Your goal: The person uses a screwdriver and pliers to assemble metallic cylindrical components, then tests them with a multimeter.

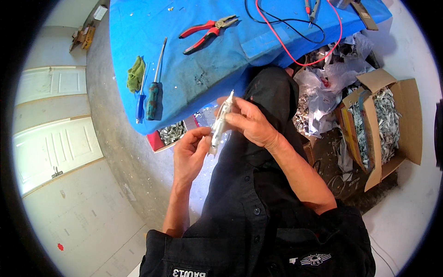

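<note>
In front of my lap I hold a slim white-and-grey device [220, 125] with a narrow white tip pointing up and away; its exact kind I cannot make out. My right hand [251, 122] grips its upper part, thumb across the near side and fingers behind it. At the lower end, my left hand [190, 150] pinches the device between thumb and fingers. Beyond my hands, on the blue-covered table [184, 76], lie red-handled pliers [207, 33] with parted jaws, a long green-handled screwdriver [152, 99], a blue-handled screwdriver [140, 106] and a green cloth [136, 74].
Red and black test leads [295, 21] curl over the table's far right. Below its near edge is a box of small metal parts [171, 133]. At right stand a cardboard box [408, 122] full of metallic-looking scraps and clear plastic bags [325, 99]. A white door [62, 150] is at left.
</note>
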`<state>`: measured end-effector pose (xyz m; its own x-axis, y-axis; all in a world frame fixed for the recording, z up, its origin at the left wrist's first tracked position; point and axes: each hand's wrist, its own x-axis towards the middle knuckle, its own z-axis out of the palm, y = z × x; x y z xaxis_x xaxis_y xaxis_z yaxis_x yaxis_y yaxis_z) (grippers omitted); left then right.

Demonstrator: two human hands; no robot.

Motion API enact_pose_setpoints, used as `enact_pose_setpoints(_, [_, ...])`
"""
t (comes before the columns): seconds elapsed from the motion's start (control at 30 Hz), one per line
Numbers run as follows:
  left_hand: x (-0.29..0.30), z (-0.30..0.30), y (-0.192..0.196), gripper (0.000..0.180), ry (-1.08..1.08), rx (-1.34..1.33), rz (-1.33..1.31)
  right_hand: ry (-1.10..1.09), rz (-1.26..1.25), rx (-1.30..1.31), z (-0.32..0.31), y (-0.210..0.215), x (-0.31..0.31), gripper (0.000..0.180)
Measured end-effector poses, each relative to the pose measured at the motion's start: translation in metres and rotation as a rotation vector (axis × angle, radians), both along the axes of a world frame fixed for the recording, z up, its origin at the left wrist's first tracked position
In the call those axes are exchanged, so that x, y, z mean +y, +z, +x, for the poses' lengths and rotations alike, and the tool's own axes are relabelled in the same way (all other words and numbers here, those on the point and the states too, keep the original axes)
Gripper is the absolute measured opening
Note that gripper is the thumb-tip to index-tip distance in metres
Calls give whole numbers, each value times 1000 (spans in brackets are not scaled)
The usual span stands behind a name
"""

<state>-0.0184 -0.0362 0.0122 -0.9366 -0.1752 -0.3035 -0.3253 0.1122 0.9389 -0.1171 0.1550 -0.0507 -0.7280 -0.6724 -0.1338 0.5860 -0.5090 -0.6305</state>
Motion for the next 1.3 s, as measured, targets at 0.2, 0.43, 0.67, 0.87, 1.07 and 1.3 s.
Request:
enact_pose_setpoints(0.2, [8, 2, -4, 15, 29, 101, -128, -13, 185, 163, 6, 0, -6, 59])
enact_pose_setpoints(0.43, [9, -1, -7, 10, -51, 171, -456, 35, 238, 86, 5, 11, -3, 63])
enact_pose_setpoints(0.67, [1, -9, -14, 10, 44, 163, -290, 26, 134, 67, 4, -5, -3, 59])
enact_pose_setpoints(0.87, [-23, -22, 7, 14, 99, 44, -319, 58, 223, 120, 3, 13, 5, 44])
enact_pose_setpoints(1.07, [-24, -18, 32, 17, 54, 88, -486, 48, 253, 175, 3, 16, 1, 35])
enact_pose_setpoints(1.3, [-31, -13, 48, 17, 79, 117, -404, 30, 134, 151, 3, 3, 2, 41])
